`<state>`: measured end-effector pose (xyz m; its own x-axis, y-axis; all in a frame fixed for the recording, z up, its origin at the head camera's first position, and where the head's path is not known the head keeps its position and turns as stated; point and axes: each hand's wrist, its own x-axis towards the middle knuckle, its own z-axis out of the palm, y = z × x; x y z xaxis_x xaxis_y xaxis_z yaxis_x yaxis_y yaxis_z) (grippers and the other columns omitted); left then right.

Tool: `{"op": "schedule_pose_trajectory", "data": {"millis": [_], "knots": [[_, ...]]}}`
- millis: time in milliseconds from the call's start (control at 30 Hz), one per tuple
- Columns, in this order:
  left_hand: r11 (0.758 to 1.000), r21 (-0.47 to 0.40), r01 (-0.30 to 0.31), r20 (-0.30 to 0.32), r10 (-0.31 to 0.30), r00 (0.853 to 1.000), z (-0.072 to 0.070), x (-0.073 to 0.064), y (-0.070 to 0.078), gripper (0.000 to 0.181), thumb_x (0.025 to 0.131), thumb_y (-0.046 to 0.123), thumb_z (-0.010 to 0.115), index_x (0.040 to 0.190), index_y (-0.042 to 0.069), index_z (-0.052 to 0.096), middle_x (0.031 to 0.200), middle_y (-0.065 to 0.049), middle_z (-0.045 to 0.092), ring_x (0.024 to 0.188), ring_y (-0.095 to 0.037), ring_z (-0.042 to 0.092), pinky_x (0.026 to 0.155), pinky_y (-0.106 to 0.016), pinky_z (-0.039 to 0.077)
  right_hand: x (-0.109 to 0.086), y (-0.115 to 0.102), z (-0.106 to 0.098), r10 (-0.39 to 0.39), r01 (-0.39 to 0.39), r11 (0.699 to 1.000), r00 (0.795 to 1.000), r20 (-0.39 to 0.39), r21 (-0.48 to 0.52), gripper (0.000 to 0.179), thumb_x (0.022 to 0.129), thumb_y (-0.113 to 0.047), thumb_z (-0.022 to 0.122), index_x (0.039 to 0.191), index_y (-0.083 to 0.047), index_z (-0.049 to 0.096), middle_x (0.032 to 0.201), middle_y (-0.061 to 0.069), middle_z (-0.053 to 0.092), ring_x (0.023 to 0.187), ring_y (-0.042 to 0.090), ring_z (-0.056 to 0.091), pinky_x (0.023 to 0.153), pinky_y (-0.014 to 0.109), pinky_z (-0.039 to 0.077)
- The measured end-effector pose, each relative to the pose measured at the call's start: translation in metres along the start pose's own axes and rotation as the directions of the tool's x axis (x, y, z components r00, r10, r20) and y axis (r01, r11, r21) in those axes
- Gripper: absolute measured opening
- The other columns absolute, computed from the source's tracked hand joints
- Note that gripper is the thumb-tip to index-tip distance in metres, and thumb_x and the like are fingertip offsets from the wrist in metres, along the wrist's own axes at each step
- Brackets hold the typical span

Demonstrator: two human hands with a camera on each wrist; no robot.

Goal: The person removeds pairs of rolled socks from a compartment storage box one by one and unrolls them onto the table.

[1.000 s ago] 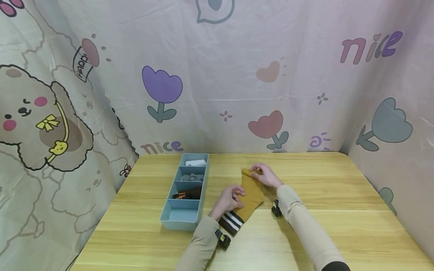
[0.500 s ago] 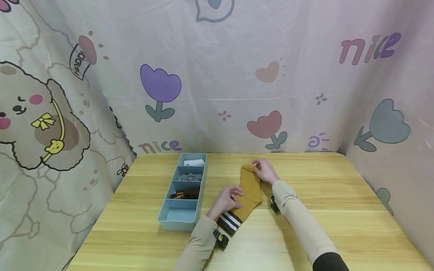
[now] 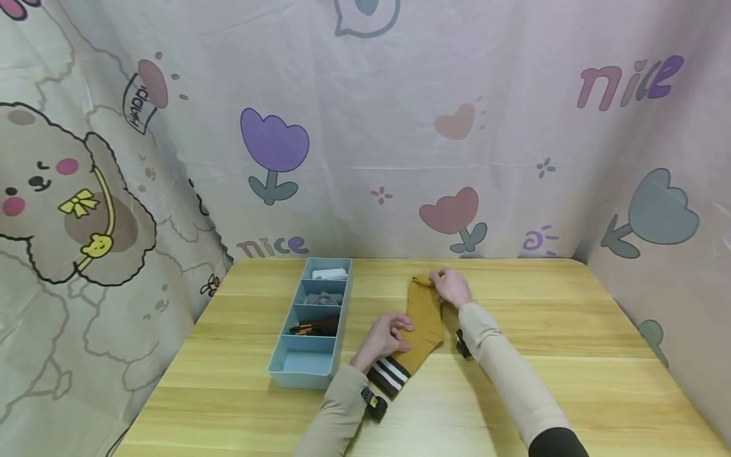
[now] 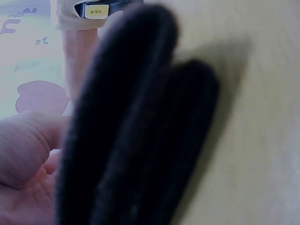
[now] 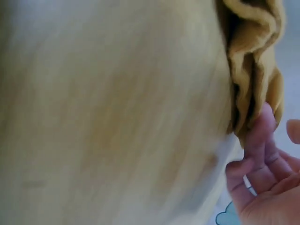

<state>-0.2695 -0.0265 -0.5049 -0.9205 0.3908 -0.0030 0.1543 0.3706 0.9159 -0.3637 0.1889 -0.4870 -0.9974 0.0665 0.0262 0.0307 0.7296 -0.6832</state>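
A mustard-yellow sock (image 3: pixel 424 317) with a dark, white-striped cuff (image 3: pixel 389 376) lies flat and slanting on the table. My left hand (image 3: pixel 381 339) rests at its left edge above the cuff, thumb and forefinger apart. Two dark cuff layers (image 4: pixel 122 112) fill the middle of the left wrist view; whether this is one sock or a stacked pair, I cannot tell. At the toe end, my right hand (image 3: pixel 452 287) touches the upper right edge. In the right wrist view, a fingertip (image 5: pixel 263 119) meets the wavy yellow fabric (image 5: pixel 255 61), while the thumb stands away from it.
Left of the sock stands a light blue divided box (image 3: pixel 337 355). From back to front its compartments hold a white folded cloth (image 3: pixel 329 274), grey fabric (image 3: pixel 323 298) and a dark brown bundle with orange stripes (image 3: pixel 315 327); the front compartment shows a bare floor. Printed curtains hang behind the table.
My right hand has shifted slightly outward along the toe end, and the toe fabric lies flatter and reaches farther back. The left hand stays in place on the sock.
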Motion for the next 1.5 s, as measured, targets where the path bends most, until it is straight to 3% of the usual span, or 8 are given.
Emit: {"op": "schedule_pose_trajectory", "data": {"millis": [133,267,333,533,833,1167,1367,1500], "knots": [[1.000,0.002,0.001,-0.003,-0.001,1.000,0.000,-0.001,0.001,0.042,0.073,-0.014,0.079,0.112,-0.003,0.066,0.106,-0.017,0.075,0.068,-0.005,0.054,0.061,-0.015,0.046,0.000,-0.001,0.001,0.014,-0.020,0.954,1.000,0.022,0.298,0.039,0.106,-0.023,0.047,0.128,0.007,0.058,0.069,0.011,0.074,0.052,0.013,0.068,0.068,0.030,0.059],[1.000,0.003,-0.008,-0.004,0.008,1.000,0.000,-0.002,0.001,0.042,0.072,-0.014,0.078,0.111,-0.003,0.066,0.107,-0.019,0.075,0.067,-0.005,0.053,0.061,-0.015,0.045,0.001,0.002,0.003,-0.007,-0.020,0.814,0.999,0.043,0.580,0.038,0.103,-0.009,0.051,0.133,0.015,0.050,0.092,0.028,0.075,0.064,0.011,0.072,0.061,0.025,0.061],[1.000,0.002,-0.013,-0.004,0.013,1.000,0.000,-0.003,0.001,0.042,0.072,-0.015,0.078,0.110,-0.004,0.066,0.106,-0.020,0.075,0.067,-0.006,0.053,0.060,-0.015,0.045,0.002,0.004,0.005,-0.048,0.007,0.784,0.998,0.048,0.620,0.038,0.101,-0.002,0.052,0.133,0.017,0.048,0.107,0.035,0.070,0.077,0.018,0.076,0.069,0.024,0.062],[1.000,0.003,-0.008,0.001,0.008,1.000,0.000,-0.001,0.004,0.041,0.072,-0.015,0.078,0.109,-0.004,0.065,0.106,-0.020,0.075,0.068,-0.008,0.053,0.061,-0.015,0.045,0.002,0.006,0.006,-0.279,0.214,0.898,0.953,0.121,0.385,0.041,0.095,0.011,0.050,0.135,0.015,0.051,0.133,0.032,0.060,0.125,0.042,0.061,0.103,0.037,0.054],[0.994,0.098,-0.044,0.054,0.039,0.998,-0.002,-0.005,0.011,0.046,0.071,-0.020,0.071,0.114,-0.004,0.063,0.112,-0.019,0.072,0.071,-0.009,0.055,0.062,-0.015,0.046,-0.001,0.003,0.004,-0.417,0.391,0.908,0.873,0.251,0.150,0.057,0.087,0.009,0.061,0.141,0.017,0.043,0.145,0.034,0.049,0.139,0.049,0.043,0.119,0.058,0.032],[0.936,0.339,-0.095,-0.064,0.124,0.990,0.002,-0.020,0.014,0.040,0.073,-0.022,0.056,0.104,0.000,0.067,0.087,-0.010,0.064,0.072,-0.009,0.050,0.062,-0.017,0.043,-0.012,0.023,-0.017,-0.330,0.329,0.943,0.917,0.224,0.044,0.073,0.083,-0.003,0.077,0.143,0.017,0.040,0.141,0.036,0.051,0.135,0.053,0.043,0.119,0.060,0.031],[0.847,0.531,0.001,-0.219,0.136,0.966,0.001,-0.023,0.016,0.013,0.085,-0.005,0.066,0.090,0.006,0.070,0.080,-0.005,0.067,0.070,-0.015,0.060,0.059,-0.025,0.047,-0.022,0.036,-0.033,-0.272,0.284,0.959,0.936,0.221,-0.021,0.072,0.081,-0.005,0.080,0.138,0.019,0.044,0.142,0.039,0.046,0.135,0.056,0.041,0.117,0.062,0.031],[0.841,0.537,0.066,-0.278,0.103,0.955,0.001,-0.020,0.015,0.006,0.086,0.009,0.074,0.090,0.008,0.070,0.088,-0.006,0.070,0.080,-0.022,0.066,0.062,-0.033,0.052,-0.028,0.041,-0.039,-0.249,0.268,0.962,0.941,0.228,-0.055,0.071,0.081,-0.008,0.081,0.136,0.018,0.047,0.141,0.040,0.047,0.134,0.057,0.041,0.116,0.063,0.032]]}}
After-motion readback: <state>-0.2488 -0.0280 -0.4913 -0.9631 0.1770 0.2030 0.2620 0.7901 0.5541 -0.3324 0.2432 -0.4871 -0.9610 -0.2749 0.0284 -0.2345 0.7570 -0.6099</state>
